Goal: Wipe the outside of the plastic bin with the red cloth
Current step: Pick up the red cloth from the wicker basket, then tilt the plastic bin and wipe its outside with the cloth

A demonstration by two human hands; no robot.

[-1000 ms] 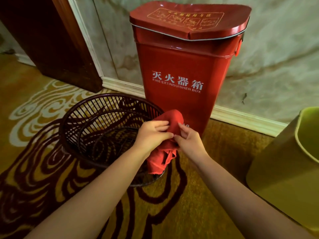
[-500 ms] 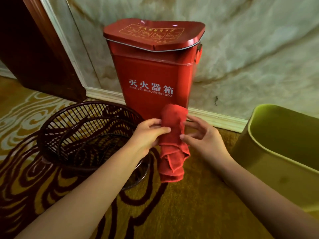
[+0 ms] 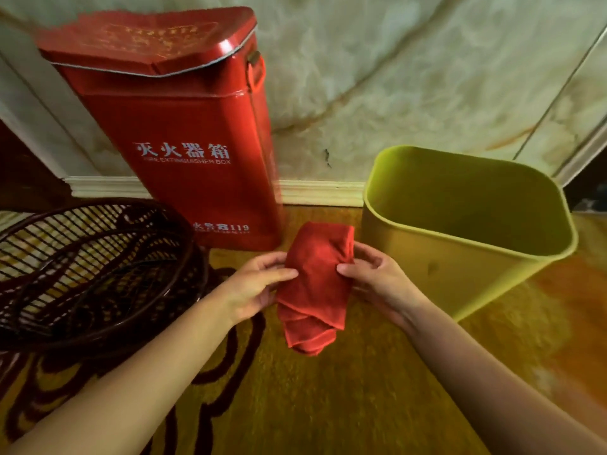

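Both hands pinch the red cloth (image 3: 315,277): left hand (image 3: 254,287) on its left edge, right hand (image 3: 374,277) on its right. The plastic bin (image 3: 437,267) stands just right, untouched. Bunch the cloth into your right palm, steady the rim, then wipe the near wall top-down.

This looks like a hotel hallway, because a red fire extinguisher box (image 3: 184,136) stands on swirly gold carpet (image 3: 295,405) against a shiny marble wall (image 3: 410,77) with white trim.
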